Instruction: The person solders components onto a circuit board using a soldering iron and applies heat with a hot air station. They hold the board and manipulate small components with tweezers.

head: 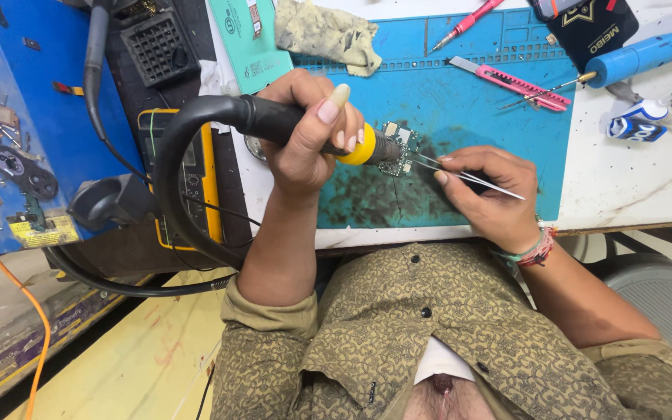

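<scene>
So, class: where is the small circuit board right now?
In the head view, the circuit board lies on the blue mat near its middle, between the left hand and right hand.

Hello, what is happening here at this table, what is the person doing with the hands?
A person sits at a workbench over a blue work mat. The left hand grips a black hot-air tool with a yellow ring, its nozzle aimed at a small circuit board on the mat. The right hand holds metal tweezers with the tips at the board. A pink utility knife and a yellow multimeter lie nearby, untouched.
</scene>
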